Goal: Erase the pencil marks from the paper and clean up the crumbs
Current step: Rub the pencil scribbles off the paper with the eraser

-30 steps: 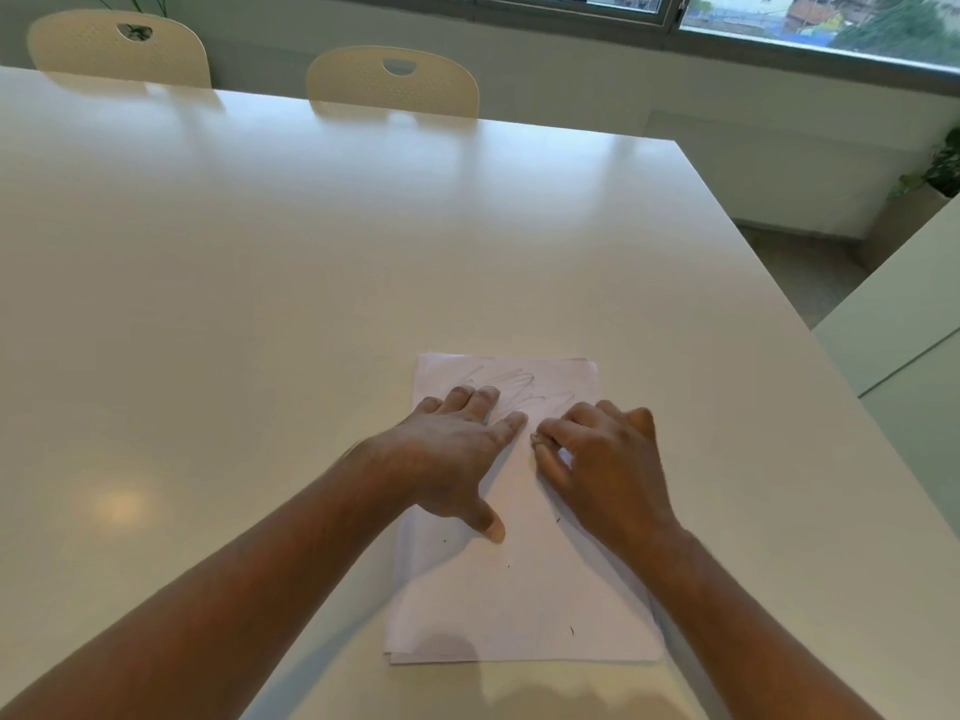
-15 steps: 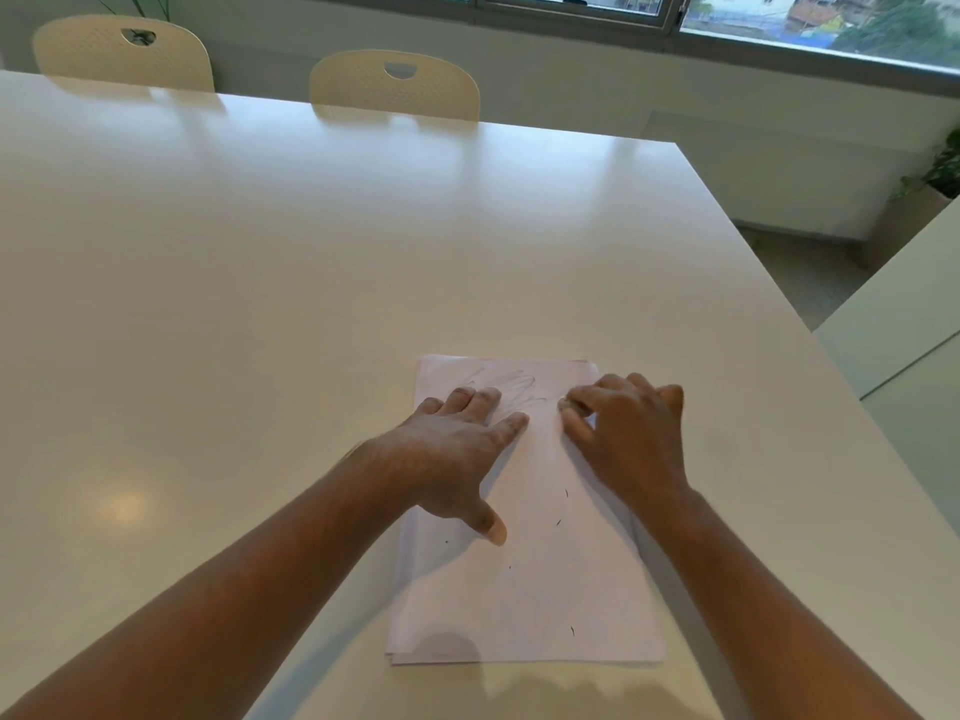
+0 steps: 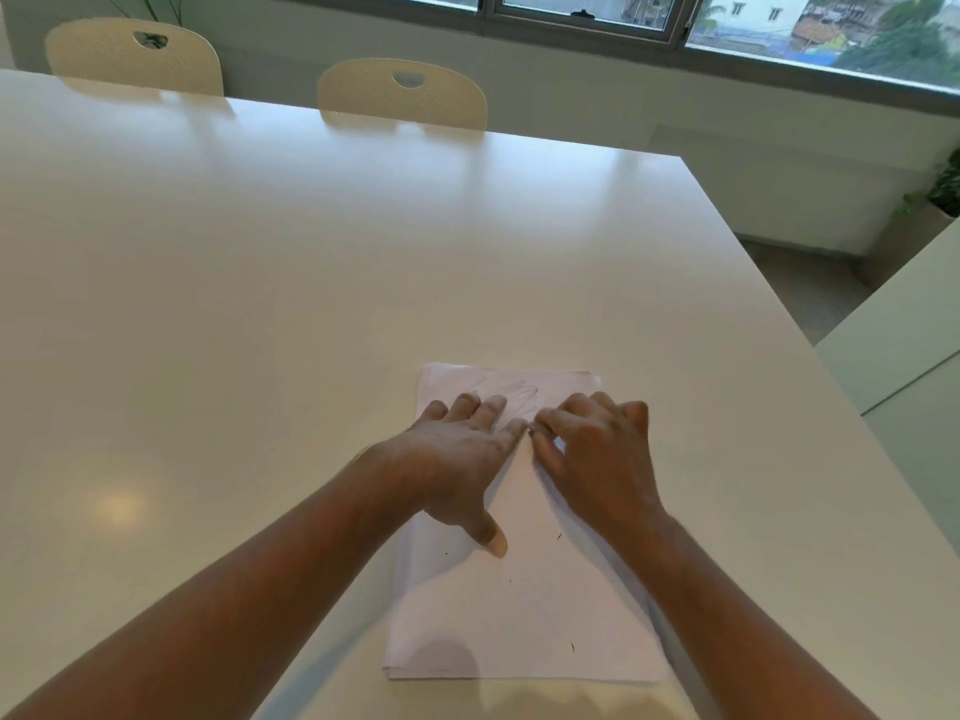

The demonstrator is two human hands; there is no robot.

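Observation:
A white sheet of paper (image 3: 524, 615) lies on the white table (image 3: 260, 304) in front of me. Faint grey pencil marks (image 3: 511, 394) run across its far end. My left hand (image 3: 462, 459) lies flat on the paper's left part with fingers spread, pressing it down. My right hand (image 3: 597, 454) has curled fingers and pinches a small eraser (image 3: 537, 432) against the paper just below the marks; most of the eraser is hidden by the fingers. A few dark crumbs (image 3: 559, 536) are scattered over the lower part of the sheet.
Two cream chairs (image 3: 402, 93) stand at the table's far edge below a window. The table's right edge runs diagonally past the paper, with floor and another white surface (image 3: 904, 356) beyond it.
My right hand has rubbed back and forth across the paper's far end, shifting right and then back left toward my left index finger. The left hand has stayed in place.

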